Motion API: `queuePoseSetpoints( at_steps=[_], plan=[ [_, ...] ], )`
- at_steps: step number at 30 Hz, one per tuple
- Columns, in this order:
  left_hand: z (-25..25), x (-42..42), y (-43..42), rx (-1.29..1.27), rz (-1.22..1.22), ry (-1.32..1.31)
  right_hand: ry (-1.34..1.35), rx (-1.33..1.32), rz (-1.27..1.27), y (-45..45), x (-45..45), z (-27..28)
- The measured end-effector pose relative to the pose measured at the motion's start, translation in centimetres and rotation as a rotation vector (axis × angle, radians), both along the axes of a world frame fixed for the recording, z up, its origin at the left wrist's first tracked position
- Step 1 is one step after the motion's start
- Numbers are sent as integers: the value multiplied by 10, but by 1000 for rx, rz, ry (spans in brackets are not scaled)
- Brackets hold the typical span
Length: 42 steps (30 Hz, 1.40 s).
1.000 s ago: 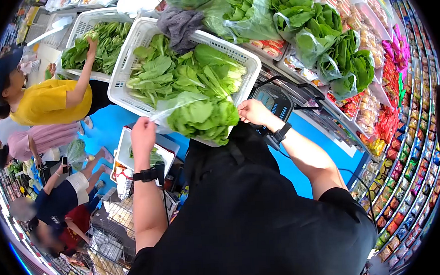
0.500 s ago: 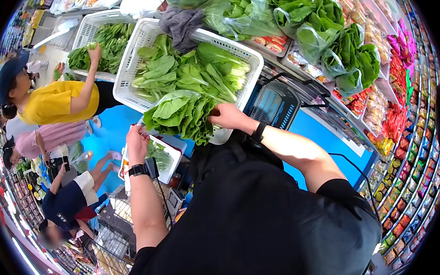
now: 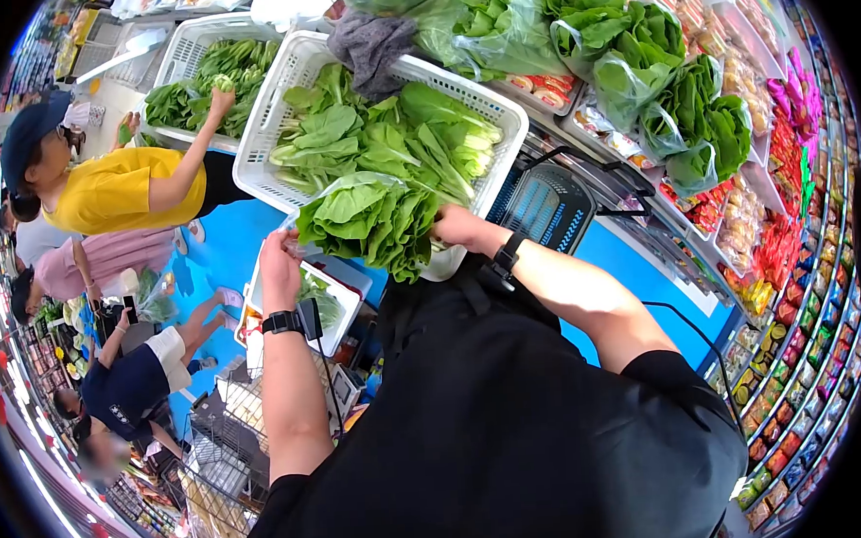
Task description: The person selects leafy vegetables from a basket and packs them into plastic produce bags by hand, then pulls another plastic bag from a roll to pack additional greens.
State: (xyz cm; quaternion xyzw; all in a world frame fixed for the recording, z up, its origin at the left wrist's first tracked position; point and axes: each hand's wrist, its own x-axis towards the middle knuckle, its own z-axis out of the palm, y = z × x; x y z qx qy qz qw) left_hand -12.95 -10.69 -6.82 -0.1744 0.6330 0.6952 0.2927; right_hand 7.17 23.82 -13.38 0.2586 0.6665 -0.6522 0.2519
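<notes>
A bunch of leafy greens point(image 3: 370, 225), partly inside a clear plastic bag, lies across the near edge of a white crate point(image 3: 257, 149). My left hand point(image 3: 280, 269) is closed, pinching the bag's edge at the left of the leaves. At the other side, my right hand point(image 3: 456, 226) has its fingers wrapped round the stem end of the bunch; some fingertips are hidden behind the leaves. More loose greens point(image 3: 385, 140) with pale stems fill the crate. A grey cloth point(image 3: 372, 50) hangs over its far rim.
Bagged greens point(image 3: 638, 44) sit on packaged goods at the upper right. A dark shopping basket point(image 3: 544, 205) is right of the crate. A person in a yellow top point(image 3: 139, 190) handles greens in another crate point(image 3: 178, 60). A white tray point(image 3: 347, 317) and wire cart point(image 3: 215, 431) are lower left.
The view has shifted slightly, so the crate and greens appear farther right. My left hand has come up a little, closer to the bag. My right hand keeps its hold on the stems.
</notes>
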Motion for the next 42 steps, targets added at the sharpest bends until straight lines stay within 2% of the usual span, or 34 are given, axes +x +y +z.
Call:
queuePoseSetpoints(
  at_steps=[2,4,6,8,11,13,19,21,22,24,25,26,28,30,31,32,33,34,35,36,37,38,40,42],
  plan=[
    [1,-1,3,35,12,-4,-125,-564,-208,2,1,-30],
    [3,-2,2,63,47,-31,-121,-600,-234,7,-2,-4],
    [4,-3,-1,104,51,-31,-103,-778,-377,12,-2,7],
    [5,-2,-1,145,55,-32,-87,-763,-390,15,-4,11],
    [14,0,6,160,99,-7,-30,-827,-562,16,-9,13],
    [25,4,16,272,149,4,-22,-856,-558,18,-12,17],
    [54,10,44,321,81,2,-41,-897,-587,16,-23,25],
    [52,10,51,291,73,23,-205,-823,-502,14,-27,12],
    [52,11,52,258,64,44,-204,-822,-502,14,-27,7],
    [52,13,52,252,63,43,-254,-916,-323,15,-24,0],
    [51,13,53,246,63,43,-301,-681,-309,17,-28,35],
    [52,14,53,251,59,41,-300,-676,-314,21,-31,55],
    [54,20,49,263,69,38,346,-24,-500,33,-32,89],
    [54,27,48,261,46,29,660,-458,-713,77,-26,182],
    [54,30,49,236,58,18,953,-473,-750,86,-18,245],
    [52,33,50,209,67,7,1334,-541,-622,100,-14,283],
    [50,35,52,219,77,-7,1576,-569,-482,110,-7,319],
    [48,36,55,226,66,-11,1531,-427,-503,108,11,358],
    [46,36,58,212,53,-11,1596,-393,-379,117,21,376],
    [46,36,58,195,42,-8,1567,-375,-405,118,31,380],
    [47,37,55,126,-31,-1,1692,-437,-250,130,33,392],
    [47,38,57,131,-37,5,1701,-406,-175,134,38,399],
    [46,41,58,-168,-187,27,1705,-451,-134,133,44,406],
    [45,43,57,-187,-233,47,1690,-481,-179,130,54,408]
  ],
)
